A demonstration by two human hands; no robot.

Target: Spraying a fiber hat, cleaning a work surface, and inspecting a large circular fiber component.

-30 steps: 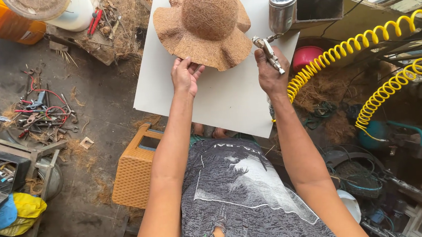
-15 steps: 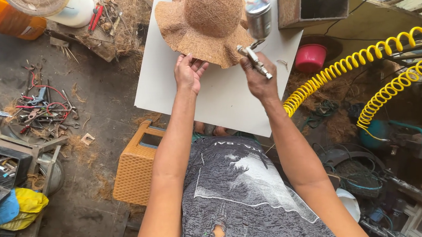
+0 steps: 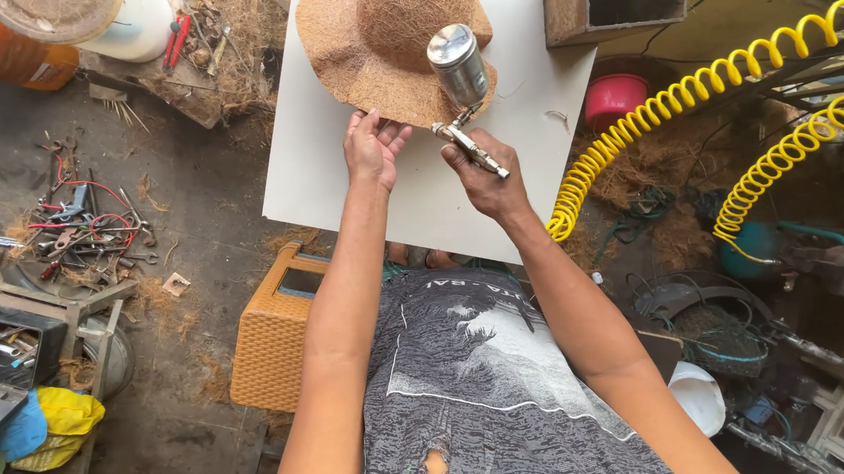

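Brown woven coconut-fibre hat with a wavy brim (image 3: 377, 45): lies at top centre of the frame on a white rectangular board (image 3: 336, 163).

Left hand (image 3: 372, 149): centre of frame, fingers curled onto the brim's near edge, gripping it.

Right hand (image 3: 486, 180): just right of the left hand, clamped round a metal spray gun with a shiny cup (image 3: 460, 83), the cup over the brim.

Yellow coiled air hose (image 3: 692, 95): right of frame.

Orange woven crate (image 3: 271, 339): below the board.
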